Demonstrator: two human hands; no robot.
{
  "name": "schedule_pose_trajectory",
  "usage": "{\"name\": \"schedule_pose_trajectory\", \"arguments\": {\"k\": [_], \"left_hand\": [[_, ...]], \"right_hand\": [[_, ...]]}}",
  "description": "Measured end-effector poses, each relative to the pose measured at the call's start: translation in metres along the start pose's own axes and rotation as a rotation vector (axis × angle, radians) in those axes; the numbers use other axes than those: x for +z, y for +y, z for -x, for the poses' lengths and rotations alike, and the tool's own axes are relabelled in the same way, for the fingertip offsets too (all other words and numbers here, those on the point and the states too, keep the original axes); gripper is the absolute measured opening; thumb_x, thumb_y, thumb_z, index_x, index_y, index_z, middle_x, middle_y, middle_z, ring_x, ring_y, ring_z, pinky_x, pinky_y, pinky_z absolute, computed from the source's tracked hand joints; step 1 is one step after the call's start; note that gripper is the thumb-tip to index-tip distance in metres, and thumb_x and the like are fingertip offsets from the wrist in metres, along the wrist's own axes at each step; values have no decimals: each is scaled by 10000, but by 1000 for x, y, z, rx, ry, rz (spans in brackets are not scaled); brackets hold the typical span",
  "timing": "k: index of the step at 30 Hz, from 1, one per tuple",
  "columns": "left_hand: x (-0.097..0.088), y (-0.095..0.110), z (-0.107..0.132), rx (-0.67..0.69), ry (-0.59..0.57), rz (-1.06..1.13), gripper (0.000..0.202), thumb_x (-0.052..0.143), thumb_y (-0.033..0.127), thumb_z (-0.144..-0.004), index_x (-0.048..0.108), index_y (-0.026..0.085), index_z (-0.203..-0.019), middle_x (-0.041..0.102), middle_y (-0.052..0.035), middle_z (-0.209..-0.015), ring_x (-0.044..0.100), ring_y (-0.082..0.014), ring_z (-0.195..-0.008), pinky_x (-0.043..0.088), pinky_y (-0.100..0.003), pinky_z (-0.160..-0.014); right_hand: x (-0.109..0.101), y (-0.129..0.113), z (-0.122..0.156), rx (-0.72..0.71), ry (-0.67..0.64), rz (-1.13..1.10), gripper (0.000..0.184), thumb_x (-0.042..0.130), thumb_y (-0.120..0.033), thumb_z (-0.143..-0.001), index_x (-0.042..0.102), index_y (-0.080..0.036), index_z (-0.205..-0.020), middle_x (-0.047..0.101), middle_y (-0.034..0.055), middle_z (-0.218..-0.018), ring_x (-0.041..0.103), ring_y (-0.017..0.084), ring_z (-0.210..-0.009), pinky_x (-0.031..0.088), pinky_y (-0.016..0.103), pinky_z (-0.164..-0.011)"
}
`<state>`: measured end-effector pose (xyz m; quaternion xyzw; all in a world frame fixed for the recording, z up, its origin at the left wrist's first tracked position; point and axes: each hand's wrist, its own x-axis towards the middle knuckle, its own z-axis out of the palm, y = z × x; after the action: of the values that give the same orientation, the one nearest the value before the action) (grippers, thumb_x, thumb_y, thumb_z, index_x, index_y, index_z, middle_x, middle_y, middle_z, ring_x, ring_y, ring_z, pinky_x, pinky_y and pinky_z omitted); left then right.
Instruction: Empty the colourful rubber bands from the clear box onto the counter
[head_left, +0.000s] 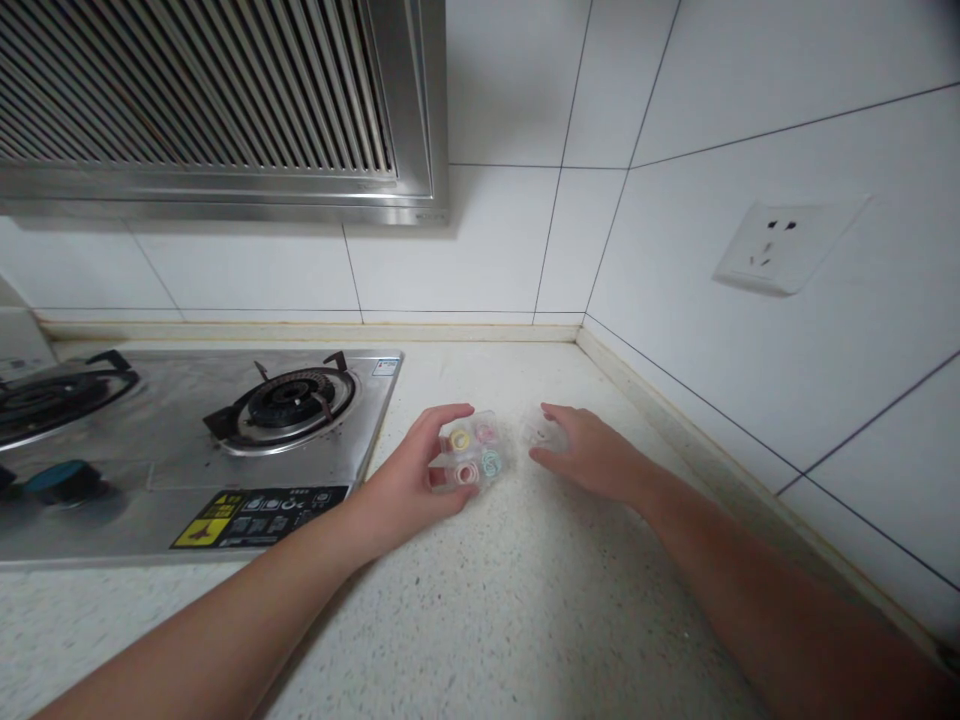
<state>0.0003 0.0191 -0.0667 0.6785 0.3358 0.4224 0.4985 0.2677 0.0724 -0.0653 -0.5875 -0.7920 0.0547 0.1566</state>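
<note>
A small clear plastic box point(472, 452) with several compartments rests on the speckled white counter point(525, 600). Each compartment holds coloured rings: yellow, pink, red and teal. My left hand point(409, 480) curls around the box's left side, thumb at the front and fingers over the back edge. My right hand point(589, 452) lies just right of the box, its fingers resting on a small clear plastic piece point(541, 430), perhaps the lid. What exactly that clear piece is stays hard to make out.
A steel gas stove point(187, 450) with two burners fills the counter's left part; a range hood point(217, 110) hangs above it. White tiled walls point(750, 380) meet in the corner behind the box. A wall socket point(776, 248) sits on the right wall.
</note>
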Motion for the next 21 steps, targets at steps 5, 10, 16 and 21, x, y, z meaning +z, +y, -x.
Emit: {"name": "schedule_pose_trajectory", "arguments": {"k": [5, 10, 16, 21], "left_hand": [[1, -1, 0, 28, -9, -24, 717, 689, 106, -785, 357, 270, -1399, 512, -145, -1333, 589, -245, -1139, 558, -421, -900], [1, -2, 1, 50, -16, -36, 722, 681, 82, -779, 360, 262, -1400, 440, -154, -1405, 552, -258, -1187, 561, -442, -927], [1, -2, 3, 143, -26, -134, 724, 668, 61, -782, 385, 314, -1398, 326, -106, -1473, 496, -259, -1230, 579, -416, -918], [2, 2, 5, 204, -47, -206, 716, 653, 66, -801, 385, 339, -1407, 313, -86, -1455, 490, -245, -1219, 577, -407, -924]], "right_hand": [[1, 1, 1, -3, -27, 20, 786, 616, -505, -815, 476, -36, -1430, 557, 227, -1379, 526, 355, -1258, 405, 489, -1073], [-1, 0, 2, -9, -48, 31, 776, 609, -509, -819, 479, -48, -1430, 561, 220, -1377, 524, 346, -1262, 409, 476, -1068], [-2, 1, 4, -46, -67, 22, 639, 607, -431, -823, 564, -78, -1353, 599, 181, -1341, 541, 327, -1233, 416, 454, -1061], [-2, -1, 6, -73, -38, -9, 598, 617, -423, -831, 558, -124, -1346, 599, 162, -1342, 547, 320, -1223, 422, 479, -1047]]}}
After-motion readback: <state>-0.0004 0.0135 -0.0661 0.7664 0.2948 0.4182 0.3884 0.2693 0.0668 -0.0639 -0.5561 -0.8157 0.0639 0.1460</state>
